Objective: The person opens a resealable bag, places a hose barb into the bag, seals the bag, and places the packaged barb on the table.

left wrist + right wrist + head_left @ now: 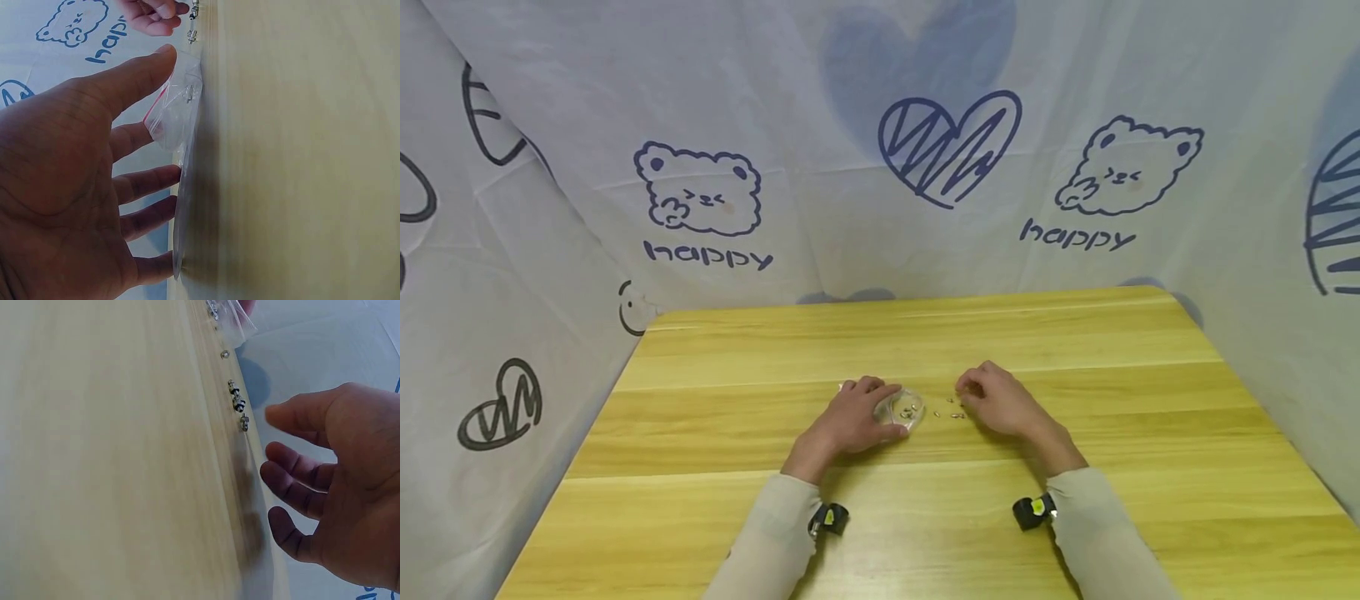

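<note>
A clear zip bag with a red line along its edge lies on the wooden table under my left hand. My left thumb and spread fingers touch the bag from both sides. Several small shiny metal pieces show inside its mouth. To the right of the bag, more small metal pieces with dark rings lie loose on the tabletop. Over them is my right hand, thumb and fingers loosely bent, with nothing visible held. In the right wrist view its thumb tip is close beside the nearest piece.
The wooden table reaches a pale cloth backdrop printed with bears and hearts. Another stretch of cloth hangs at the left. Black cameras sit on both wrists, over light sleeves.
</note>
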Demonstrator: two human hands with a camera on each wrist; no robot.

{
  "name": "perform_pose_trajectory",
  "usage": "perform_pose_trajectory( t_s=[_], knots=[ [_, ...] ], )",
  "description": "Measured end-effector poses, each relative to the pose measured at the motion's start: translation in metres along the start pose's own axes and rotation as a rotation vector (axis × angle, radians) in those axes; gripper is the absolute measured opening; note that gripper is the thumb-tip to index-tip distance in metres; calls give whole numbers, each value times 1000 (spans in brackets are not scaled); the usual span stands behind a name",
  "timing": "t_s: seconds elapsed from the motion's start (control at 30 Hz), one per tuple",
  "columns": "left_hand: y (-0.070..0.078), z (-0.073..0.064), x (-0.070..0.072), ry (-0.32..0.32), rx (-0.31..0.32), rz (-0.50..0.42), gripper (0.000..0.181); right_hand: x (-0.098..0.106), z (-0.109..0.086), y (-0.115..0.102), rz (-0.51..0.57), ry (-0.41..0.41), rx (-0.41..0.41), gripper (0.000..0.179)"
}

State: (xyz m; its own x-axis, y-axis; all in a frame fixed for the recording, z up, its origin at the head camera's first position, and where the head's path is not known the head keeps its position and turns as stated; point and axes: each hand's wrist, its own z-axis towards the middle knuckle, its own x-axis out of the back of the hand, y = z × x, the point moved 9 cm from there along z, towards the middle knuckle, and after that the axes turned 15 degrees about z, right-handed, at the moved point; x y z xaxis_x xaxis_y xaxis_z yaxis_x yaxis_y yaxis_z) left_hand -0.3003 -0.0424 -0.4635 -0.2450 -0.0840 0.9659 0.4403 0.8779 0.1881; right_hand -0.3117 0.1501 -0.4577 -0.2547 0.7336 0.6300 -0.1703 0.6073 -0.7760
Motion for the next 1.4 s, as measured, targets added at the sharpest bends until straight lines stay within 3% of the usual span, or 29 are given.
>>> perform_pose_trajectory(
  t_s=[0.43, 1.03, 1.4],
  knots=[
    [0, 0, -1, 11, -10, -8, 70, -5, -1, 12, -74, -37, 6, 11],
    [0, 1, -1, 17, -16, 3, 71, -8, -3, 5, -145, -45, 13, 6],
    [1, 1, 0, 28, -13, -1, 71, -12, 1, -10, -49, -21, 42, 6]
  ],
)
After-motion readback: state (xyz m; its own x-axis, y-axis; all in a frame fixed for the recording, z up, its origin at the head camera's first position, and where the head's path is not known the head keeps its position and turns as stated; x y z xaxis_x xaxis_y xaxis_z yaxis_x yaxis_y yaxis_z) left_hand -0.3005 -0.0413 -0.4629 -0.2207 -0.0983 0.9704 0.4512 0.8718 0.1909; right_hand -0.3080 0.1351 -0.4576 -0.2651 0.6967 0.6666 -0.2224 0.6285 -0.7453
